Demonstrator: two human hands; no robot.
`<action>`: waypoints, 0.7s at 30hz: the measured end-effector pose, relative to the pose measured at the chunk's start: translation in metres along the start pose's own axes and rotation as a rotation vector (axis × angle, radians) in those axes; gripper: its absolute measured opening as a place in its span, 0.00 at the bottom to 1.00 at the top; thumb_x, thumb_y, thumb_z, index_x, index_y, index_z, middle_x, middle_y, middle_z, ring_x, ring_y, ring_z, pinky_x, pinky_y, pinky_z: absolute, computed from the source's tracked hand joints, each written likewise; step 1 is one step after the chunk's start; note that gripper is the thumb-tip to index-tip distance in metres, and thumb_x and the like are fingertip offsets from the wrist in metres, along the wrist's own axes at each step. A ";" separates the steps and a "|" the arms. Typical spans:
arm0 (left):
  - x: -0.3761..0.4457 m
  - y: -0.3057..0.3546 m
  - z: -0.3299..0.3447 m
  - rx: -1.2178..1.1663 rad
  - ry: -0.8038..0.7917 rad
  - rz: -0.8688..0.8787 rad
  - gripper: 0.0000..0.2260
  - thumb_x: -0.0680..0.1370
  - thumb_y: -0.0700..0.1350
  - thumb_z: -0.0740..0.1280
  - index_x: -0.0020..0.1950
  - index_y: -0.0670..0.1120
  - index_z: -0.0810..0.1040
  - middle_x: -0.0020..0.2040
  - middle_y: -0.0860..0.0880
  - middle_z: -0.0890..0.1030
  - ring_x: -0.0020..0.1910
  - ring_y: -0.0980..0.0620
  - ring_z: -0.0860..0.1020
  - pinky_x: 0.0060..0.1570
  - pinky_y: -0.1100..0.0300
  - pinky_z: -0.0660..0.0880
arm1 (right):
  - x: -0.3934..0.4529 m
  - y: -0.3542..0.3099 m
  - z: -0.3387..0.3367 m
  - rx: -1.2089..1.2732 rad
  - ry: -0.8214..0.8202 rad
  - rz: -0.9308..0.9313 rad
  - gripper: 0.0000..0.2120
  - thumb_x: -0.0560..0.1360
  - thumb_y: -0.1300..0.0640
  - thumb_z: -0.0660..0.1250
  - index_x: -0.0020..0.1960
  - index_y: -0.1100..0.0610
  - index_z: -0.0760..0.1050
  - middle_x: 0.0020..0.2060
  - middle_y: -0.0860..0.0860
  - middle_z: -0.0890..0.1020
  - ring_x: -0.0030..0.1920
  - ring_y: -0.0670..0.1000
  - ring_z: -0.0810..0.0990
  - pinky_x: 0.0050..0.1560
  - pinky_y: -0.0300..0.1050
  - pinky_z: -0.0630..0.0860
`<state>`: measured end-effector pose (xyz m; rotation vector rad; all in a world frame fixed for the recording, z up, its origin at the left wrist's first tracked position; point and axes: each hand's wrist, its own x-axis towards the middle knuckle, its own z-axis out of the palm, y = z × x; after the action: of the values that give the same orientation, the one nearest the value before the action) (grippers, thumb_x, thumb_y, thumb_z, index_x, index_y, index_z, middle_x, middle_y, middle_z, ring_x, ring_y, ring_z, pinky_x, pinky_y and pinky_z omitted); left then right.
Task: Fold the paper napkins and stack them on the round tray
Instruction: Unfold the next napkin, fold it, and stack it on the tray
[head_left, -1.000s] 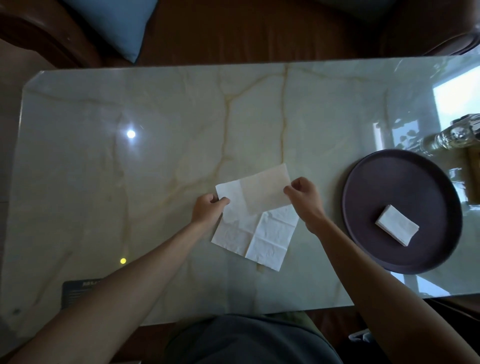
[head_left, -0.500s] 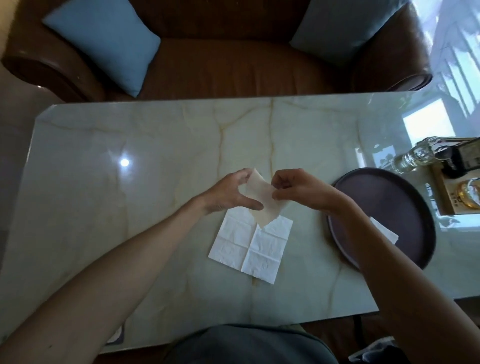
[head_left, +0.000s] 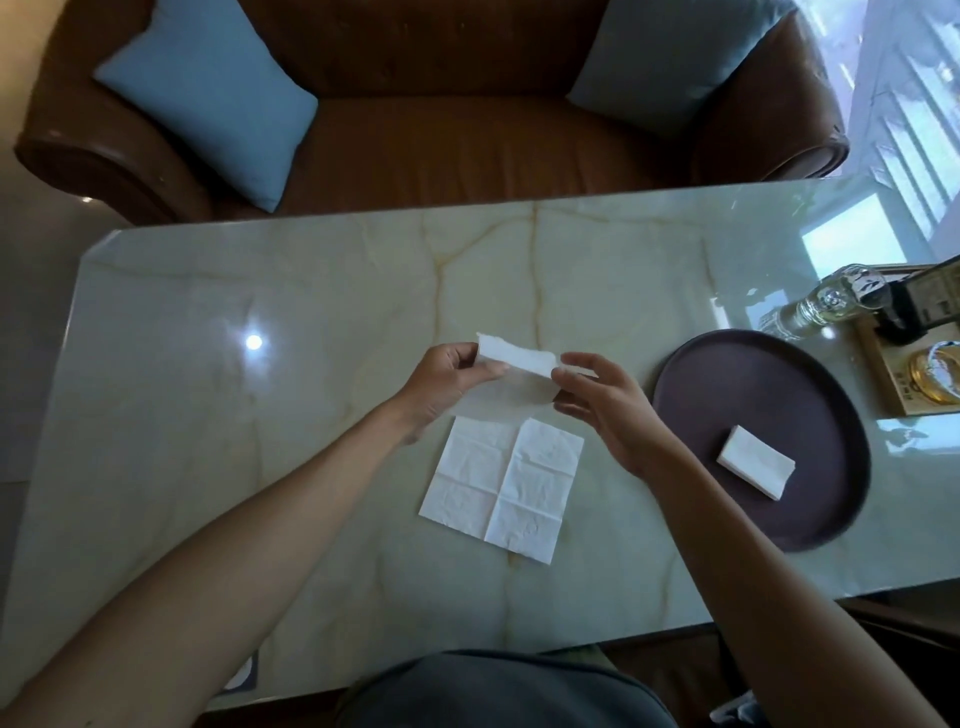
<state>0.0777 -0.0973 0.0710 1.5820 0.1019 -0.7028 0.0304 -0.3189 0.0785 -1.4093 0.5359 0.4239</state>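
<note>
Napkin folding, round tray: 1 stacked, 1 in hand, 1 flat on table.

Item 1: folded napkin (head_left: 756, 461), white, lying on the dark round tray (head_left: 727, 364) at the right of the marble table (head_left: 208, 415); judged complete. Item 2: held napkin (head_left: 514, 361), raised above the table, partly folded into a narrow strip; left hand (head_left: 451, 378) pinches its left end, right hand (head_left: 602, 400) pinches its right end between thumb and fingers; judged mid-fold, further folding and placing on the tray remain. Item 3: open napkin (head_left: 501, 496), creased in 4 panels, flat on the table just below the hands, untouched; folding and stacking remain. Progress judged roughly 1 of 3 visible napkins.
</note>
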 end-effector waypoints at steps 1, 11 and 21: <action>-0.001 -0.002 -0.001 -0.010 0.005 -0.015 0.10 0.78 0.46 0.73 0.57 0.44 0.85 0.48 0.48 0.87 0.42 0.59 0.83 0.45 0.65 0.77 | -0.001 0.002 0.003 0.018 0.021 -0.009 0.22 0.77 0.59 0.73 0.69 0.60 0.74 0.54 0.58 0.85 0.53 0.55 0.84 0.66 0.56 0.77; -0.002 -0.013 -0.001 0.106 0.160 0.106 0.35 0.75 0.39 0.75 0.77 0.50 0.63 0.48 0.43 0.85 0.45 0.55 0.83 0.52 0.62 0.78 | 0.004 -0.005 0.021 -0.174 0.034 -0.181 0.21 0.76 0.64 0.72 0.67 0.53 0.75 0.46 0.60 0.81 0.44 0.51 0.80 0.48 0.46 0.76; -0.006 -0.001 -0.001 0.556 0.238 0.268 0.06 0.76 0.47 0.74 0.52 0.51 0.84 0.37 0.49 0.79 0.36 0.53 0.75 0.44 0.53 0.77 | 0.018 -0.009 0.024 -0.696 0.062 -0.395 0.08 0.75 0.58 0.74 0.54 0.52 0.84 0.46 0.53 0.83 0.45 0.53 0.80 0.53 0.55 0.79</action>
<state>0.0724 -0.0935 0.0729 2.1603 -0.1425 -0.3405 0.0522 -0.2973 0.0769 -2.1515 0.1397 0.2503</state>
